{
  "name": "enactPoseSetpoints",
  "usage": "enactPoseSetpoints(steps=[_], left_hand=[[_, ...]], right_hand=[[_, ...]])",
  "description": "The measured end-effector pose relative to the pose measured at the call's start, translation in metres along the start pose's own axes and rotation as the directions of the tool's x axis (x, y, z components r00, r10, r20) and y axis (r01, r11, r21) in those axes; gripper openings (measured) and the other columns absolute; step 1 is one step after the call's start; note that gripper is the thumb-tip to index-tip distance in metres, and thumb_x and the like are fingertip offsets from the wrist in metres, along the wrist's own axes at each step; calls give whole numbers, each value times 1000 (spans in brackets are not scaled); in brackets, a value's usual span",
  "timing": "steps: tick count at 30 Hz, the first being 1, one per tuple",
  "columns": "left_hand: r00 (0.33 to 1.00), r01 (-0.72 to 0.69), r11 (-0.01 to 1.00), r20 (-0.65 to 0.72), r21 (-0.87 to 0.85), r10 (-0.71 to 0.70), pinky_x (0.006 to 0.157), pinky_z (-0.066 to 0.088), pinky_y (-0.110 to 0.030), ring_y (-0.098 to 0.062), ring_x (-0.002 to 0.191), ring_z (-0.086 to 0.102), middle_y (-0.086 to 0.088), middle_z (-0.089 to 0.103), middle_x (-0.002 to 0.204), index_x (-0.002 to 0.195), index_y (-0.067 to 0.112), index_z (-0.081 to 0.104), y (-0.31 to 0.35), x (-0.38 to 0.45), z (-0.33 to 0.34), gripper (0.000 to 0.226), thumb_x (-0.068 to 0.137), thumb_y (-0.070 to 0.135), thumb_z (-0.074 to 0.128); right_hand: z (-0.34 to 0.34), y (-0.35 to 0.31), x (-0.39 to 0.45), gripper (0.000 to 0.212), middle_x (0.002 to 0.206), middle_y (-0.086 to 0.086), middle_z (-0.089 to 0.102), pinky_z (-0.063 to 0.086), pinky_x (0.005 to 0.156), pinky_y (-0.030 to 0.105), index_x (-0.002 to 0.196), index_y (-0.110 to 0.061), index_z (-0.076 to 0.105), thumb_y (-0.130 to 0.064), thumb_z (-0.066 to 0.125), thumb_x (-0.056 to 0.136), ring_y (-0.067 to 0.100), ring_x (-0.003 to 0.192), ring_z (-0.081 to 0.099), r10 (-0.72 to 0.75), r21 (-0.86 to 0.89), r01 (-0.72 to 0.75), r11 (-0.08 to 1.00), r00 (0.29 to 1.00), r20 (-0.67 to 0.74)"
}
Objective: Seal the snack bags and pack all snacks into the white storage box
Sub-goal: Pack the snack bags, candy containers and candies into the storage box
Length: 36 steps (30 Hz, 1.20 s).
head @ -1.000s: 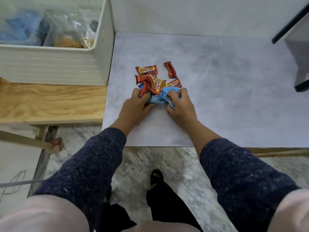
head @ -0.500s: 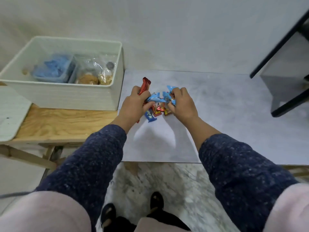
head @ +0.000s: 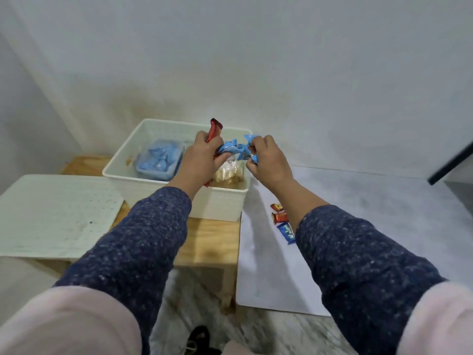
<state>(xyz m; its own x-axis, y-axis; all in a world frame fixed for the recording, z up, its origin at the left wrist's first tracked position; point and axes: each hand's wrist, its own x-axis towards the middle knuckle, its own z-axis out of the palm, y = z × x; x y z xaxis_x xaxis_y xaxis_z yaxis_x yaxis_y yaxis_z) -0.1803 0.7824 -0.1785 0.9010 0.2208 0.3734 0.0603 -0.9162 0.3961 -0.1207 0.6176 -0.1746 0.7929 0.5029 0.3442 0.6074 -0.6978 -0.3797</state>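
L hand (head: 202, 156): centre frame, over the white plastic storage box (head: 176, 198); grip closed round a bunch of small wrapped snacks – one red foil-wrapped bar (head: 214, 129) sticks up above the knuckles, blue foil wrappers (head: 231, 149) bunch out toward the R hand.
R hand (head: 268, 162): just right of L, over box's right rim; grip pinching the other end of the blue wrappers, w/ a blue tip poking up past the fingers.
Snack bunch: held betw. both hands, in the air above box's right half, not touching it.
White box: centre-left of frame, open top, sits on a light wooden desk (head: 212, 242). Inside: clear tub of pale blue wrapped sweets (head: 160, 161) on left; clear bag of beige snacks (head: 229, 175) on right, partly hidden by L hand.
White perforated lid (head: 56, 213): flat at left of frame, beside the box, front corner near it.
Grey marble-look desk (head: 358, 201): right half of frame, edge butts the wooden one.
Left on grey desk: two small red wrapped sweets (head: 278, 212) and one blue wrapped sweet (head: 288, 233), in a row just beside R forearm, lower-centre right.
Sleeves: dark blue speckled, both arms.
Floor: marbled, bottom centre.
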Motion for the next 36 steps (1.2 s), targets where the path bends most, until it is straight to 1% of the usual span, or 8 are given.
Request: enactPoseSetpoints(steps=[6,10,13,17,20,23,30,36], left_hand=[[945,117,991,298,70,-133,84,44,-37,-35,93,55,-16,50,107,106,15,59,-81,30,2,33,89,43,58],[886,65,994,453,93,-100,84,42,-35,-32,98,54,-13,50,109,108,18,58,-112,36,19,32,89,44,56],[838,46,997,541,56,-69,83,41,-33,-31,102,55,-13,50,115,118,21,57,-127,38,35,36,91,44,54],[756,23,999,653,45,-47,98,41,-38,-33,118,50,-16,47,132,135,26,46,-131,42,50,50,91,49,50],[749,29,999,662,26,-39,109,35,-43,-31,135,35,-11,36,148,142,24,37,-125,48,54,62,89,51,53],[784,20,1000,621,-17,-5,111,33,-46,-30,138,33,-9,30,152,145,20,32,-108,56,51,69,87,50,56],[837,-122,986,522,-111,163,113,30,-40,-26,138,32,-10,32,149,144,8,33,-45,77,46,67,91,44,54],[844,-260,952,441,-158,304,110,29,-34,-24,135,34,-10,38,143,140,7,39,20,76,55,57,94,39,51]], right_hand=[[65,-40,28,35,116,17,50,46,78,39,117,-4,51,-17,61,85,35,98,55,105,-28,-102,994,982,159],[93,-45,34,39,122,15,48,46,85,38,120,-5,51,-22,62,86,32,107,52,198,-78,-185,980,954,225],[105,-43,36,40,122,13,48,47,86,36,117,-8,54,-28,64,83,31,110,51,250,-121,-226,967,934,254],[108,-39,37,54,137,9,43,40,103,37,127,-11,52,-37,66,81,30,124,44,295,-132,-267,955,904,310],[101,-37,36,63,147,6,35,36,108,36,137,-15,43,-38,64,83,27,133,37,300,-150,-266,952,907,297],[86,-33,34,69,153,5,27,32,111,37,144,-16,33,-38,60,85,23,140,29,289,-199,-245,949,926,241],[32,2,22,82,156,9,20,23,118,34,148,-7,21,-41,60,84,22,146,17,400,-241,-365,899,909,116],[-2,46,-6,80,156,7,19,30,112,35,148,-7,21,-43,57,86,21,144,21,479,-256,-446,857,875,78]])
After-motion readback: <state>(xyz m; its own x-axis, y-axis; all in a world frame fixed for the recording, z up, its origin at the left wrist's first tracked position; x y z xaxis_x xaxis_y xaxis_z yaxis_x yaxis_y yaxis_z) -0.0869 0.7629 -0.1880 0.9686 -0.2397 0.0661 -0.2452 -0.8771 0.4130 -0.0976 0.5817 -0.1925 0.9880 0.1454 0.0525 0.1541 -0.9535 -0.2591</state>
